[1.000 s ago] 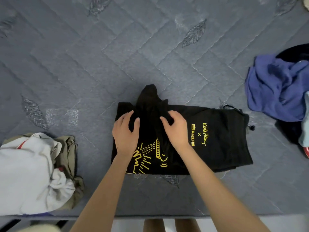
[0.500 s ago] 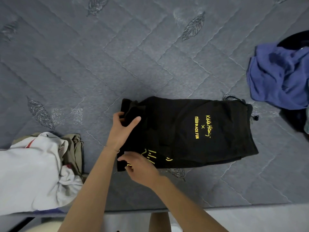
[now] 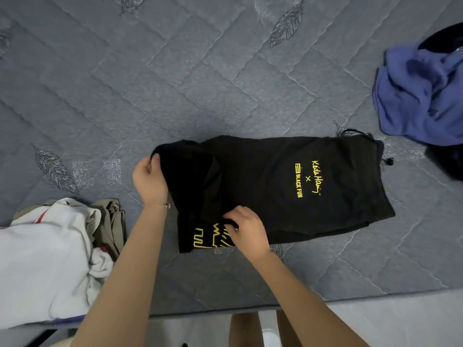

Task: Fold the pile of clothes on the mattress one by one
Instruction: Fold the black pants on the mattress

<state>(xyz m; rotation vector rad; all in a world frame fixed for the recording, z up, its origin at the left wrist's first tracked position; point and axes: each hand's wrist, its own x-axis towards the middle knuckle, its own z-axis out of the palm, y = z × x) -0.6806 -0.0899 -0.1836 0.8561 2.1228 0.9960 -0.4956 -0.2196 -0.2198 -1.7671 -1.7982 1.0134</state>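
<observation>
A black garment [image 3: 275, 186] with yellow lettering and a yellow line drawing lies partly folded on the grey quilted mattress [image 3: 175, 83], close to its near edge. My left hand [image 3: 149, 180] grips the garment's far left corner and lifts it slightly. My right hand [image 3: 246, 230] pinches the near edge of the upper layer, just above the yellow drawing. A drawstring sticks out at the garment's right end.
A heap of white and olive clothes [image 3: 50, 259] sits at the near left. Crumpled blue cloth [image 3: 421, 96] lies over dark clothes [image 3: 446, 159] at the right edge. The mattress's front edge runs along the bottom, with my legs and the floor below it.
Both hands left the middle of the garment. The left went to the far left corner, the right to the near edge. The raised bunch of cloth is flattened and the left flap is lifting.
</observation>
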